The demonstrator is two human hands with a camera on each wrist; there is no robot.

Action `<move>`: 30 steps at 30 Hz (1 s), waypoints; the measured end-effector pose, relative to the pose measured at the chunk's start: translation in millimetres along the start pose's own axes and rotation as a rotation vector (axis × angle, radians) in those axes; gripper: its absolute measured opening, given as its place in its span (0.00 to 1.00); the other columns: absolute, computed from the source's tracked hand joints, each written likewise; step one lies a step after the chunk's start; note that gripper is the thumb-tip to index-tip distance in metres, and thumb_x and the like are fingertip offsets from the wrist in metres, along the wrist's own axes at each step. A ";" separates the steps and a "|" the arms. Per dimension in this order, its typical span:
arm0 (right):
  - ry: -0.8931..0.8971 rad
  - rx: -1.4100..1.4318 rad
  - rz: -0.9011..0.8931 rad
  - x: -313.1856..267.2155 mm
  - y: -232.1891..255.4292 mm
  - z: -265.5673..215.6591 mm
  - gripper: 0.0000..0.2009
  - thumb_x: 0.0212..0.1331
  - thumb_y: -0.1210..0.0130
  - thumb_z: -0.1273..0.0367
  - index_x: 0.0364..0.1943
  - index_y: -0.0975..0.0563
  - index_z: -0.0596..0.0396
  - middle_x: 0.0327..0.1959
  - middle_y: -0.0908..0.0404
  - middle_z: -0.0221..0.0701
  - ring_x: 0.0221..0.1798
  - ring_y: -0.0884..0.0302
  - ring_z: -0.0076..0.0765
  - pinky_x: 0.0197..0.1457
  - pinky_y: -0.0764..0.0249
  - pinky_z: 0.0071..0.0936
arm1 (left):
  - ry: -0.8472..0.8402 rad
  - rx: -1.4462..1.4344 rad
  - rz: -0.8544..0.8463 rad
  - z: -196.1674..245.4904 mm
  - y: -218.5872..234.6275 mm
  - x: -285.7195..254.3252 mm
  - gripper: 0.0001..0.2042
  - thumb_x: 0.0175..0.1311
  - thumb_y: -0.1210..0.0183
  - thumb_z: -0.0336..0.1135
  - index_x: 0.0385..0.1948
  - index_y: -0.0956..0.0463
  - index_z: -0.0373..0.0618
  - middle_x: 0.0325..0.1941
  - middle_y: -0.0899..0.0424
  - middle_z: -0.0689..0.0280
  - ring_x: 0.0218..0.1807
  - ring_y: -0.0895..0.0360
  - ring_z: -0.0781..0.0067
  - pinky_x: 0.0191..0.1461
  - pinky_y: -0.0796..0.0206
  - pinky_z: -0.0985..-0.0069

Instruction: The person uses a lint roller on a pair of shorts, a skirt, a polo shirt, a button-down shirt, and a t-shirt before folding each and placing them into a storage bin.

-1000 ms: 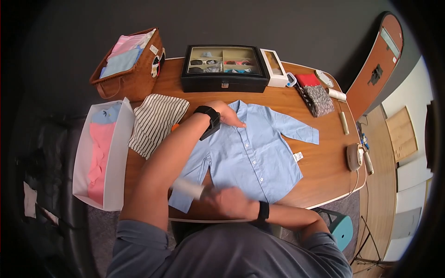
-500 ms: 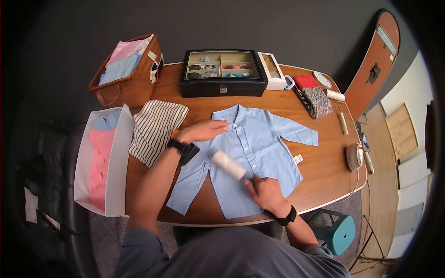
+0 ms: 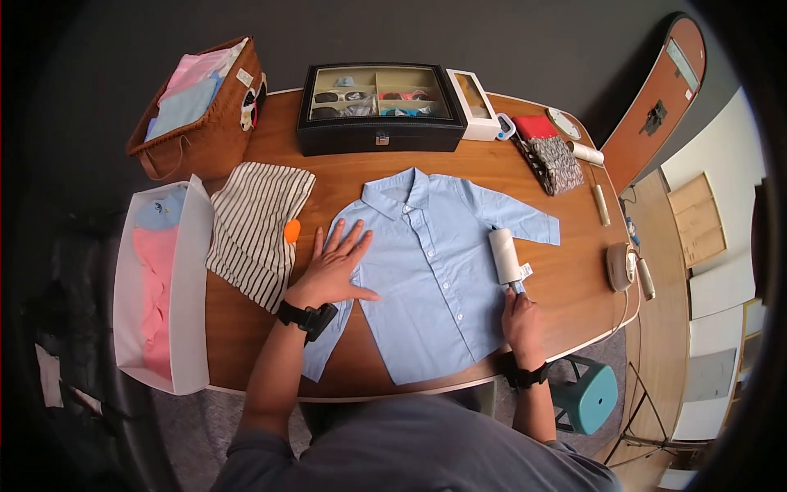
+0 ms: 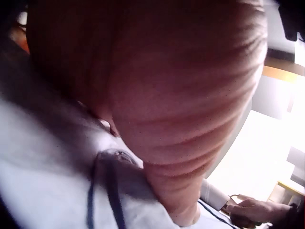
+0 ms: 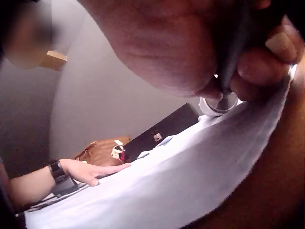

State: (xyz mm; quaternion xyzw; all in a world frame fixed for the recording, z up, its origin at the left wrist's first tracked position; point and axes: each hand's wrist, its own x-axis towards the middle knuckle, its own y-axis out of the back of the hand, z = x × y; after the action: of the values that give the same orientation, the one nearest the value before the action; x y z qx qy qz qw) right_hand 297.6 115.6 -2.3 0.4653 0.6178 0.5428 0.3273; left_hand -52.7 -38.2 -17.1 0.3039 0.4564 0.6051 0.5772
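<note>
A light blue button-up shirt (image 3: 410, 279) lies spread on the wooden table, collar toward the back. My left hand (image 3: 334, 266) rests on its left side with fingers spread and straight. In my right hand (image 3: 523, 324) is the dark handle of a lint roller (image 3: 504, 256), and the fingers curl round it. The white roll lies over the shirt's right side, below the sleeve and beside a small white tag (image 3: 525, 270). The right wrist view shows the roll's end (image 5: 218, 105) right at the cloth, with the handle in my fist.
To the left are a striped garment (image 3: 258, 230), a white box (image 3: 201, 328) of folded clothes and a brown basket (image 3: 205, 152). A black glasses case (image 3: 381, 139) and a white box (image 3: 484, 123) stand at the back. Folded cloths (image 3: 557, 164) and a corded beige device (image 3: 619, 266) lie right.
My right hand has swept the lint roller from the shirt's left side across to its right side. My left hand has moved from the collar down to the shirt's left side, fingers now spread.
</note>
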 end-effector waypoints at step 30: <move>0.044 -0.087 0.058 34.5 -3.3 -50.1 0.23 0.70 0.56 0.54 0.26 0.23 0.59 0.21 0.21 0.54 0.27 0.20 0.62 0.31 0.25 0.55 | 0.007 -0.104 0.036 -16.7 11.9 -8.4 0.60 0.42 0.30 0.63 0.75 0.56 0.43 0.81 0.61 0.62 0.82 0.70 0.64 0.81 0.81 0.57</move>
State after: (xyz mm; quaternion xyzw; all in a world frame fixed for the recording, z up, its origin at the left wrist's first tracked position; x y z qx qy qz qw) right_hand 239.1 129.4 7.7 0.4562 0.5868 0.5887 0.3176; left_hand -71.4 -48.8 -11.7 0.2797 0.4207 0.6393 0.5797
